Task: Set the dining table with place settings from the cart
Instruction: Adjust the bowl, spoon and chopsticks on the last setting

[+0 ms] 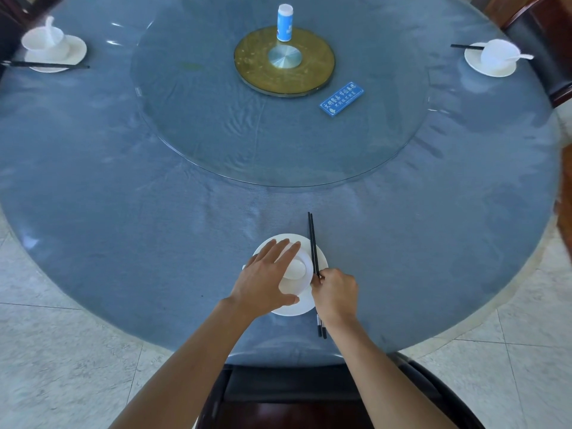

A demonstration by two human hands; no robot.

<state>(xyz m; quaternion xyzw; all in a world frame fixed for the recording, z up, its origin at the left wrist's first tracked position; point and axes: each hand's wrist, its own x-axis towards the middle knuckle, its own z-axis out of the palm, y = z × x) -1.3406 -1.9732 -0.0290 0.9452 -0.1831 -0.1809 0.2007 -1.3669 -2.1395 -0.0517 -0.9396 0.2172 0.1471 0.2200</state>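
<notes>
**two hands at the near place setting**

a big round table [123, 212] with a blue-grey cloth fills the view. at its near edge sits a white plate [322, 258]. a white bowl [298, 284] stands on the plate. a white spoon [297, 268] seems to lie inside the bowl.

the left hand [266, 280] lies over the left side of the bowl. its fingers are stretched out straight across the bowl, not curled, and the thumb rests against the near side. so this hand is spread flat on the bowl and does not clench it.

the right hand [335, 292] is just to the right of the bowl. its fingers are curled in and they pinch a pair of black chopsticks [313, 243]. the chopsticks lie side by side over the right edge of the plate. their thin tips point away toward the middle of the table, and their thick ends stick out below the wrist.

a round glass turntable [216, 119] sits in the middle of the table. a gold disc [284, 75] shows at its centre, with a blue and white bottle [284, 23] standing upright on it. a blue card [341, 99] with white writing lies near the disc.

the far left setting [52, 46] and the far right setting [492, 58] each have a plate, a bowl, a spoon and black chopsticks. a dark chair [294, 388] stands under the near edge of the table.
</notes>
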